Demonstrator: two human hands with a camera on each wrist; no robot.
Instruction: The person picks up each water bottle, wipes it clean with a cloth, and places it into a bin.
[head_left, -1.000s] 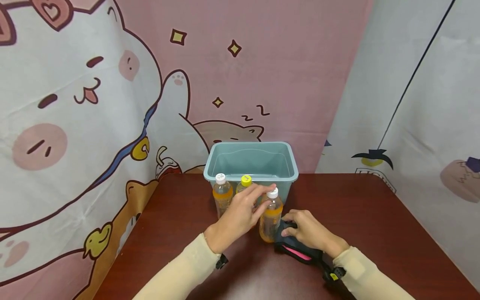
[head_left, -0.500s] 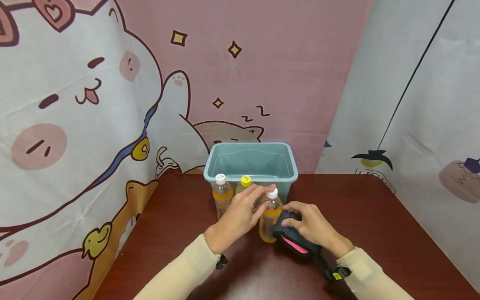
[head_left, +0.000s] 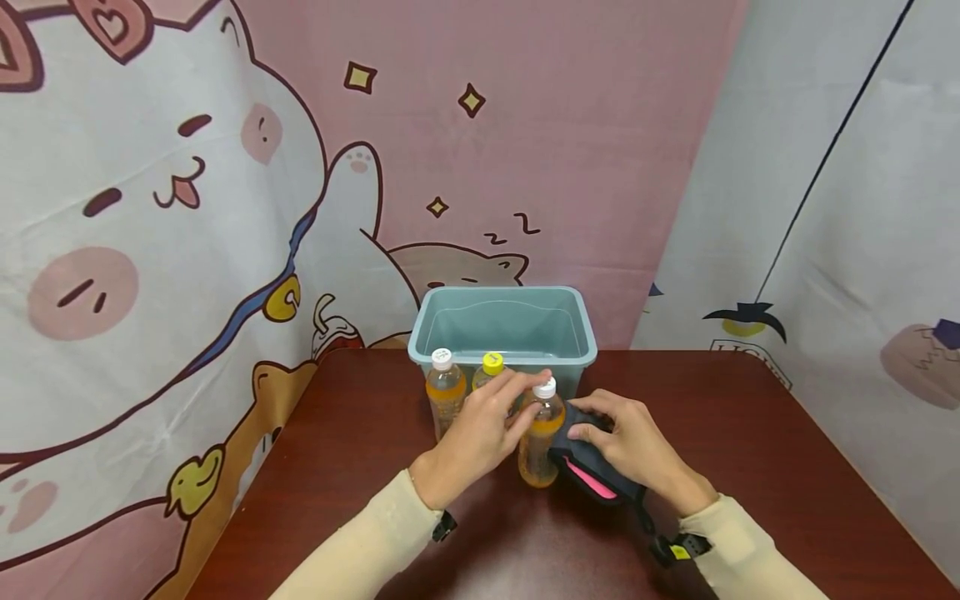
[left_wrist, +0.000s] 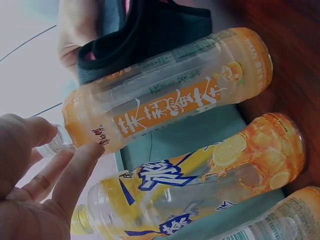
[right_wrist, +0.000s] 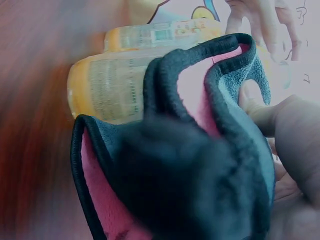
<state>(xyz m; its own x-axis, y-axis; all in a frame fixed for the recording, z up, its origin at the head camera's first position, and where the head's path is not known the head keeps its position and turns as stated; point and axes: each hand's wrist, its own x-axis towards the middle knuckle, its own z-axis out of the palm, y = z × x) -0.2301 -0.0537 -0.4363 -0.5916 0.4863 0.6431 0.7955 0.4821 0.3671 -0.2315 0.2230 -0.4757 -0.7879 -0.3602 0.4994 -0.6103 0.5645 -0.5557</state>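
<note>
An upright clear plastic bottle (head_left: 540,450) with a white cap and orange label stands on the table. My left hand (head_left: 483,421) pinches it at the neck, thumb and fingers around the cap end, as the left wrist view shows. With my right hand (head_left: 633,442) I grip a folded grey cloth (right_wrist: 230,125) with black edging and a pink underside, thumb on top. The cloth lies against the bottle's right side. Left of it stand a yellow-capped bottle (left_wrist: 200,175), partly hidden by my left hand in the head view, and another white-capped bottle (head_left: 446,392).
A light blue plastic bin (head_left: 502,325) stands right behind the bottles at the table's back edge. The dark red wooden table (head_left: 360,467) ends at a wall hung with a cartoon-printed cloth (head_left: 585,167). Cameras are strapped to both wrists.
My right hand has moved up and slightly to the right, lifting the cloth higher along the bottle's side. The left hand and the bottles have stayed put.
</note>
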